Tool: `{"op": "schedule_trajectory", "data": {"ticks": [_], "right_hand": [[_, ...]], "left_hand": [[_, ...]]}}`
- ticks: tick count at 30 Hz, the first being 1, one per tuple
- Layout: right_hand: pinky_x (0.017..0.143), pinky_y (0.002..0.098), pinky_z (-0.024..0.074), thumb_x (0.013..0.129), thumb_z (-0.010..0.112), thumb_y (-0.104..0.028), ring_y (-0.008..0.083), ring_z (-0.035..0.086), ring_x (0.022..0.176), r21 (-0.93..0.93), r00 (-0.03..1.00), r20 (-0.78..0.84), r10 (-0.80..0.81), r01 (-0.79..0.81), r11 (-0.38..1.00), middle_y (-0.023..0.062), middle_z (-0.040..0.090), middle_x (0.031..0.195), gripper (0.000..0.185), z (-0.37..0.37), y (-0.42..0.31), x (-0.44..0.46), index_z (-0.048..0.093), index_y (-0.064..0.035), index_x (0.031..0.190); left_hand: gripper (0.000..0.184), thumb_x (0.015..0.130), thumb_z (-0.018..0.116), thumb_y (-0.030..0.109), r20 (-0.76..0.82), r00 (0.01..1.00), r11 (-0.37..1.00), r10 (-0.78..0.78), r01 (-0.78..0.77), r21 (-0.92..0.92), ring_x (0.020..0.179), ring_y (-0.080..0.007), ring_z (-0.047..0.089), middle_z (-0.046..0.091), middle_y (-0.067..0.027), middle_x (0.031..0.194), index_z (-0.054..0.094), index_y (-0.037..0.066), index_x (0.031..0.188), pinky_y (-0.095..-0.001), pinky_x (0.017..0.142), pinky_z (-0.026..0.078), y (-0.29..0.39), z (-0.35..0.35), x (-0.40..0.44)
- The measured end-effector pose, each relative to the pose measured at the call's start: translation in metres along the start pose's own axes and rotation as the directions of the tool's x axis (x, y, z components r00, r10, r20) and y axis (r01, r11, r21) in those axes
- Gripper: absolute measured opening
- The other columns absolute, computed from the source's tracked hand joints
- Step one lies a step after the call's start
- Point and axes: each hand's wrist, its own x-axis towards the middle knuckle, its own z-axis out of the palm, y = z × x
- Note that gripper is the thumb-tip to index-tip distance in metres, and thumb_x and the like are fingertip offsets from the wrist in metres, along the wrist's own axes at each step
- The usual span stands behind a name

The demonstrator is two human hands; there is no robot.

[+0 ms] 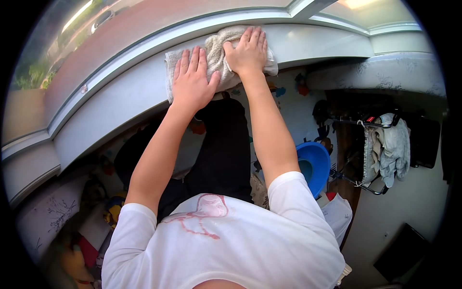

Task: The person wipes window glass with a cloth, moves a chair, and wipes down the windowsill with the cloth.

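1. Daylight comes through the window [159,24] between 10 and 1 o'clock, brightening the pale sill [125,98] beneath it.
2. A white streak glares on the glass near 10 to 11 o'clock; a warm glow shows toward 1 o'clock.
3. The dark trousers [221,139] near the centre sink into almost detailless shadow; 8 o'clock is dim and murky.
4. The left hand [195,82] and right hand [248,53], near 12 o'clock, look fairly sharp; greenery [36,72] outside at 10 o'clock is blurred.
5. Wide-angle distortion bows the window frame [231,20]; black fills the corners.
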Motion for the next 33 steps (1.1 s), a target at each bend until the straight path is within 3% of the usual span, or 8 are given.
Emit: {"op": "schedule_trajectory", "data": {"ticks": [7,11,15,24,28,33], "right_hand": [[0.126,0.0483,0.0075,0.087,0.05,-0.056,0.042,0.013,0.154,0.024,0.973,0.072,-0.22,0.218,0.976,0.0298,0.019,0.163,0.096,0.016,-0.088,-0.056,0.026,0.0071,0.155],[0.125,0.0533,0.0072,0.086,0.053,-0.059,0.0463,0.012,0.153,0.032,0.961,0.111,-0.253,0.251,0.967,0.0318,0.017,0.163,0.099,0.028,-0.137,-0.097,0.026,0.0073,0.155],[0.124,0.0553,0.0054,0.086,0.053,-0.059,0.0486,0.009,0.152,0.063,0.955,0.147,-0.259,0.252,0.966,0.0339,0.015,0.162,0.101,0.031,-0.166,-0.114,0.024,0.0085,0.155],[0.125,0.0496,0.0043,0.088,0.051,-0.061,0.0451,0.005,0.154,0.005,0.972,0.16,-0.17,0.171,0.985,0.0351,0.009,0.163,0.104,0.031,-0.146,-0.092,0.018,0.0085,0.157],[0.126,0.0468,0.0037,0.088,0.051,-0.063,0.0441,0.004,0.154,-0.077,0.986,0.166,-0.024,0.037,0.996,0.0351,0.006,0.163,0.106,0.015,-0.109,-0.063,0.015,0.0085,0.157],[0.126,0.0478,0.0029,0.086,0.051,-0.056,0.0459,0.006,0.154,-0.084,0.994,0.088,0.058,-0.051,0.995,0.0386,0.012,0.161,0.102,0.011,-0.086,-0.041,0.018,0.0124,0.155]], "left_hand": [[0.073,0.104,0.037,0.049,-0.027,0.98,0.976,-0.197,0.199,0.088,0.154,-0.0354,0.018,0.025,-0.014,0.166,0.027,0.002,0.159,-0.046,0.124,0.014,-0.094,-0.026,-0.056],[0.071,0.105,0.035,0.047,-0.021,0.955,0.951,-0.296,0.296,0.084,0.155,-0.0365,0.016,0.023,-0.0136,0.167,0.024,0.003,0.16,-0.0467,0.124,0.014,-0.145,-0.038,-0.091],[0.072,0.106,0.034,0.045,-0.059,0.94,0.936,-0.337,0.341,0.09,0.154,-0.0392,0.016,0.022,-0.0199,0.166,0.023,-0.003,0.158,-0.0472,0.124,0.014,-0.179,-0.039,-0.108],[0.081,0.102,0.039,0.053,-0.071,0.907,0.89,-0.416,0.422,0.174,0.154,-0.0403,0.016,0.02,-0.0229,0.165,0.024,-0.005,0.157,-0.0501,0.124,0.012,-0.155,-0.035,-0.087],[0.083,0.101,0.038,0.054,-0.022,0.946,0.937,-0.324,0.324,0.135,0.154,-0.0394,0.015,0.02,-0.0223,0.166,0.024,-0.006,0.157,-0.0506,0.124,0.01,-0.105,-0.029,-0.054],[0.083,0.101,0.037,0.056,-0.024,0.963,0.956,-0.269,0.27,0.111,0.154,-0.0387,0.015,0.02,-0.0211,0.166,0.025,-0.005,0.157,-0.0499,0.125,0.011,-0.073,-0.018,-0.025]]}}
